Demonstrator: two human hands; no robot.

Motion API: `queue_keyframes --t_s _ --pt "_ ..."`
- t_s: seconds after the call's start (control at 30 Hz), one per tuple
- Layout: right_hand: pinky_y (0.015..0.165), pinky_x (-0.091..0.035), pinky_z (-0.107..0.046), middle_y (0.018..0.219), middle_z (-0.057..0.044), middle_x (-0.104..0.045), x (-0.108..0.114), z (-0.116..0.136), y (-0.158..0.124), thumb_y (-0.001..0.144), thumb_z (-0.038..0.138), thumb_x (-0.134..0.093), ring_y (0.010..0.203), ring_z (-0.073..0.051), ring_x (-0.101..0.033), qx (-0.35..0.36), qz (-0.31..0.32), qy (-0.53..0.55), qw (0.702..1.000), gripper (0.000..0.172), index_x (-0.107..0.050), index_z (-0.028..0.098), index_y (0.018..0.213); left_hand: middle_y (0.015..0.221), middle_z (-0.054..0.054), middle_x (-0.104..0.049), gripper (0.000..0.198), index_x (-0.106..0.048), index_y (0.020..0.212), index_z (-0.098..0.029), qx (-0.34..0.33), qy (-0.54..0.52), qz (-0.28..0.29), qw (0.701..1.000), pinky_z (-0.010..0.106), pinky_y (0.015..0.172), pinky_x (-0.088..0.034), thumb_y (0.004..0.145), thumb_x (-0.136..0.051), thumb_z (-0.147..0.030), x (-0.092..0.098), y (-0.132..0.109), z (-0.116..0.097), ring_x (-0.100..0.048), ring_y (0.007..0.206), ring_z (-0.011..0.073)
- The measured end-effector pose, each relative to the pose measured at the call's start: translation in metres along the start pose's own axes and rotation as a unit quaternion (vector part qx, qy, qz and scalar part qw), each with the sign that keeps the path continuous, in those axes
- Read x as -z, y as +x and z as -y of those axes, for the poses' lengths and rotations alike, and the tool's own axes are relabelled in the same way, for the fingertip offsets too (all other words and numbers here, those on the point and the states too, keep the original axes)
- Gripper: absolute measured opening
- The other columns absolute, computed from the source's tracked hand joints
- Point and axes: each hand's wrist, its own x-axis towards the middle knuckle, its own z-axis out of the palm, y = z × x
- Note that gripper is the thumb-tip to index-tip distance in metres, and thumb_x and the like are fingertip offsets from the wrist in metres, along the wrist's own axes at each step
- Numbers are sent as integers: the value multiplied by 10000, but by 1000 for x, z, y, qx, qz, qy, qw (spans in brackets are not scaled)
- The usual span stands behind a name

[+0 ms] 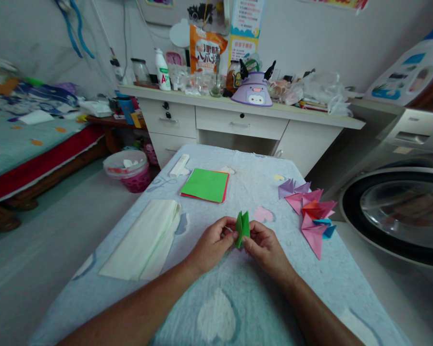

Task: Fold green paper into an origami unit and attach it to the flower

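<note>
A small folded green paper piece (243, 228) stands upright between both hands, just above the pale blue cloth of the table (238, 298). My left hand (212, 244) pinches its left side with thumb and fingers closed. My right hand (265, 246) pinches its right side the same way. Farther back lies a stack of square paper sheets (205, 185), green on top with red beneath. To the right sit several folded paper pieces (312, 211) in purple, pink, red and blue.
A folded cream cloth (146, 245) lies on the table's left. A white stick-like object (179, 165) rests near the far edge. Behind stand a cluttered white desk (238, 120), a pink bin (128, 169), a bed (29, 139) at left and a washing machine (400, 206) at right.
</note>
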Motion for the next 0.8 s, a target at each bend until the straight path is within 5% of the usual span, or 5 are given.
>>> queue_keyframes --t_s 0.3,0.8 --pt "552 -359 -216 680 36 -544 0 0 0 796 375 -728 585 -91 -466 -6 -16 -23 1000 239 -585 184 798 940 31 -626 233 -618 1015 -180 -29 62 -61 996 239 683 -469 787 -640 -226 2 0 -4 -557 784 137" --pt "621 -404 -229 720 29 -582 -3 1 0 776 370 -746 647 -112 -522 -7 -23 -4 1000 252 -576 193 832 824 7 -587 248 -581 963 -168 -12 11 -48 999 215 620 -470 756 -673 -269 1 -1 -7 -568 741 129"
